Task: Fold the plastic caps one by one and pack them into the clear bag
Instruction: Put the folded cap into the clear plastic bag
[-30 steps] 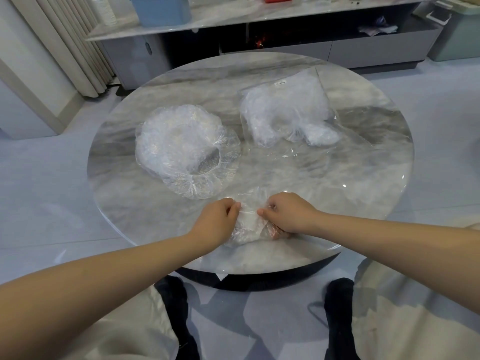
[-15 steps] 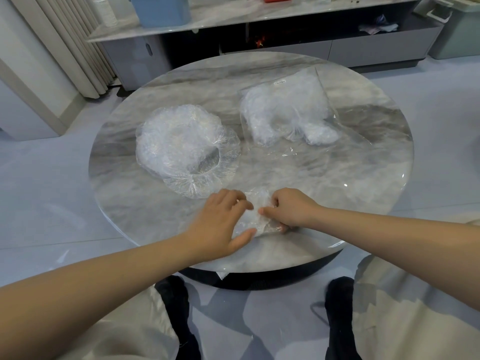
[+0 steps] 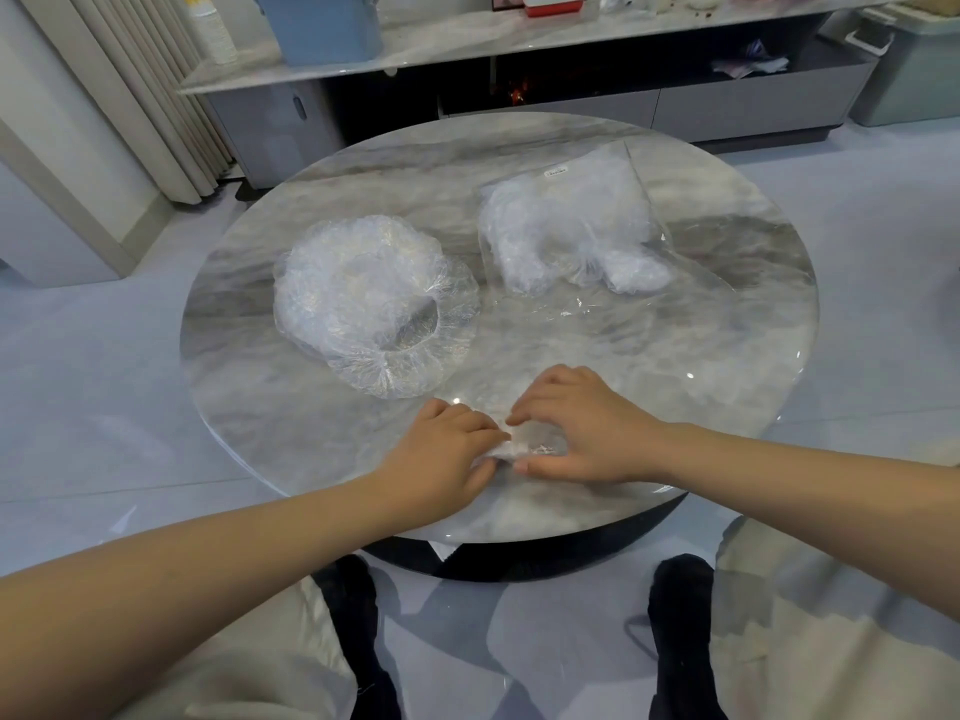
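Observation:
A small folded plastic cap (image 3: 525, 447) lies near the front edge of the round marble table (image 3: 727, 356). My left hand (image 3: 447, 452) lies flat on its left end, fingers pressing down. My right hand (image 3: 579, 428) rests on its right part, with fingers and thumb spread around it. Most of the cap is hidden under both hands. A loose pile of unfolded clear caps (image 3: 363, 298) sits at the table's middle left. The clear bag (image 3: 569, 226), holding several white folded caps, lies at the back right with its open end toward me.
A low marble-topped cabinet (image 3: 519, 39) with a blue bin (image 3: 324, 23) stands behind the table. A pale green lidded box (image 3: 914, 65) is at the far right. My knees and dark shoes are below the table's front edge.
My left hand has come down flat onto the cap's left end. My right hand has let go of its pinch and spread out over the cap.

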The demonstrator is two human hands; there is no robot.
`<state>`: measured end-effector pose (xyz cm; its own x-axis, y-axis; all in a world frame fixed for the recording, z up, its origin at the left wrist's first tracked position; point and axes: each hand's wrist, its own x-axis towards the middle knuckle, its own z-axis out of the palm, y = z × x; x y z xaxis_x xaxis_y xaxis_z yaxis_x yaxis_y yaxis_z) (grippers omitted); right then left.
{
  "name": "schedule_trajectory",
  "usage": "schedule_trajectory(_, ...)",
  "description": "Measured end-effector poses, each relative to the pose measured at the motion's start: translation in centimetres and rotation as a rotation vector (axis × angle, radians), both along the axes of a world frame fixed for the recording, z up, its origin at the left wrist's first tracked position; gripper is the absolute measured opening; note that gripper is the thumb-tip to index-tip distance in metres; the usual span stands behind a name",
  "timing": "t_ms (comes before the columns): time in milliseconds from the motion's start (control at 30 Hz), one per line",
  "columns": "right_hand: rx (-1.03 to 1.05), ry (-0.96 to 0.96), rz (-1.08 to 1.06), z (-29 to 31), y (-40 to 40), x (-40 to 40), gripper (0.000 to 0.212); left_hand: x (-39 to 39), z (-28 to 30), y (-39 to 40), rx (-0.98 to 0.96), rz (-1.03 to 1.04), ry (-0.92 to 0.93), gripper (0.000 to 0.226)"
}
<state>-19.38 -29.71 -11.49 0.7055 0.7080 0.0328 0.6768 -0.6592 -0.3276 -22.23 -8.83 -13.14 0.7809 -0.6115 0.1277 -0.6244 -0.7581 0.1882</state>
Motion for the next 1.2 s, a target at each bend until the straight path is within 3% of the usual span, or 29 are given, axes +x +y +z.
schedule_trajectory(67, -0.116, -0.043, 0.056, -0.6, -0.1, -0.3, 0.054, 0.1, 0.0, 0.2, -0.022, -0.002, 0.011, 0.036)
schedule_trajectory(200, -0.064, -0.039, -0.058, -0.4, 0.2, -0.4, 0.024, 0.2, -0.1, 0.5, -0.108, -0.006, 0.086, 0.045)
schedule_trajectory(267, -0.001, 0.056, -0.189, 0.0, 0.4, -0.1, 0.026, 0.1, 0.1, 0.4, -0.246, 0.094, 0.211, 0.044)
schedule_trajectory(367, 0.124, 0.257, -0.356, 0.4, 0.7, 0.1, 0.030, 0.2, 0.6, 0.0, -0.424, 0.327, 0.405, 0.024)
schedule_trajectory(467, 0.165, 0.376, -0.462, 0.1, 0.9, 0.3, 0.036, 0.6, 0.3, -0.3, -0.464, 0.464, 0.457, 0.009)
schedule_trajectory(533, 0.186, 0.420, -0.496, -0.2, 1.1, 0.5, 0.030, 0.7, 0.3, -0.4, -0.487, 0.526, 0.460, 0.015)
schedule_trajectory(633, 0.194, 0.445, -0.528, -0.4, 1.2, 0.7, 0.019, 0.6, 0.4, -0.3, -0.409, 0.466, 0.315, 0.033)
schedule_trajectory(733, 0.197, 0.448, -0.551, -0.2, 1.3, 0.8, 0.027, 0.6, 0.2, 0.0, -0.158, 0.138, -0.040, 0.043)
schedule_trajectory(800, 0.175, 0.419, -0.546, -0.4, 1.2, 0.7, 0.033, 0.4, -0.4, 0.0, 0.052, -0.047, -0.054, 0.054)
schedule_trajectory(867, 0.122, 0.313, -0.508, -0.6, 1.0, 0.4, 0.038, -0.2, -1.2, 0.1, 0.169, -0.106, 0.010, 0.063)
schedule_trajectory(1033, -0.028, -0.394, -0.162, -1.3, 1.0, -0.4, 0.034, -0.7, -2.3, 0.9, 0.247, -0.090, 0.084, 0.074)
schedule_trajectory(1100, -0.126, -0.415, -0.141, -2.2, 0.9, -1.0, 0.037, -0.7, -2.5, 0.9, 0.246, -0.089, 0.104, 0.077)
schedule_trajectory(1200, -0.282, -0.291, -0.139, -3.4, 0.2, -1.5, 0.049, -1.0, -2.5, 0.7, 0.241, -0.095, 0.111, 0.079)
